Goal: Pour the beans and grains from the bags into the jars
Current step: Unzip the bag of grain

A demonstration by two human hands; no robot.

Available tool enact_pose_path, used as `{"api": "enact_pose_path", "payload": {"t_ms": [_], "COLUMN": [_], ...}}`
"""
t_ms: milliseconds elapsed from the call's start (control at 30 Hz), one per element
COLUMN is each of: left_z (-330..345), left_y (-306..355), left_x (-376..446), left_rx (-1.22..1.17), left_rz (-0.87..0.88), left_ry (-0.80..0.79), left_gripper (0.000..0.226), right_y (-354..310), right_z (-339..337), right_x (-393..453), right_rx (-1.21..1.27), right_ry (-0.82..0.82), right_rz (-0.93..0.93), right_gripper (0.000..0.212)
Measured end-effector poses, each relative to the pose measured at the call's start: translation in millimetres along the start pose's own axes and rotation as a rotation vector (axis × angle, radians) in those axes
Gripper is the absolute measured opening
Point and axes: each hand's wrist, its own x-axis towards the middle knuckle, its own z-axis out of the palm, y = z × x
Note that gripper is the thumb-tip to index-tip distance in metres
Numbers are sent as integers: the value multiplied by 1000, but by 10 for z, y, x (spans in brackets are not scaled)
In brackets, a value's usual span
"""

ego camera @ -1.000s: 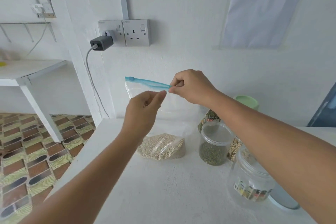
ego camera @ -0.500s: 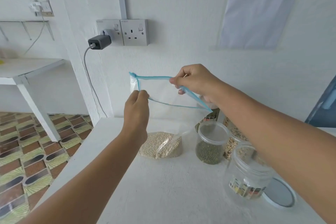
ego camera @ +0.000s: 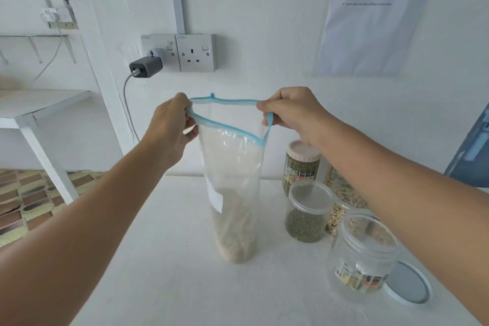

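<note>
Bag point(ego camera: 232, 167) mouth now pulled open — both hands pinching blue zip rim; poster text unreadable.

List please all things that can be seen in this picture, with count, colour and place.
bag: 1, clear with blue zip edge, held open above the table centre, pale grain at its bottom
table: 1, white, foreground
open jar: 1, clear, empty, front right
lid: 1, pale blue, flat on the table beside the open jar
jar of green beans: 1, clear, right of the bag
tall jar: 1, pinkish lid, green contents, behind
sockets: 2, white, wall
charger: 1, grey, in the left socket
paper: 1, white, wall, upper right
left hand: pinches the bag's left rim
right hand: pinches the bag's right rim
</note>
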Motion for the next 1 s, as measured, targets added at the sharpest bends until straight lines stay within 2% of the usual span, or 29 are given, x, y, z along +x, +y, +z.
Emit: {"api": "enact_pose_path", "payload": {"t_ms": [167,333,433,500,633,767,867,1000], "left_z": [-13,67,79,68,-31,-275,-517,-730], "left_y": [-256,-380,-490,-587,-813,-1052,-1267,-1579], "left_x": [11,-113,-255,-340,-450,-436,-300,-106], "left_rx": [62,194,221,225,302,326,358,401], "left_rz": [-5,56,67,63,65,-4,-125,-289], "left_ry": [-112,-340,-478,-527,-587,-528,-389,-385], "left_gripper": [22,21,20,28,32,25,20,20], "right_y": [87,-129,-273,-317,-273,-132,-55,8], "right_z": [-42,17,110,190,349,345,293,263], "right_x": [-103,-125,-160,-180,-154,-119,-144,-175], "right_rx": [-170,-165,-313,-431,-679,-877,-817,-677], "right_ry": [-91,-406,-538,-586,-526,-358,-322,-241], "right_rz": [8,-41,-39,-26,-122,-279,-232,-172], "right_gripper": [19,18,24,31,36,14,39,41]}}
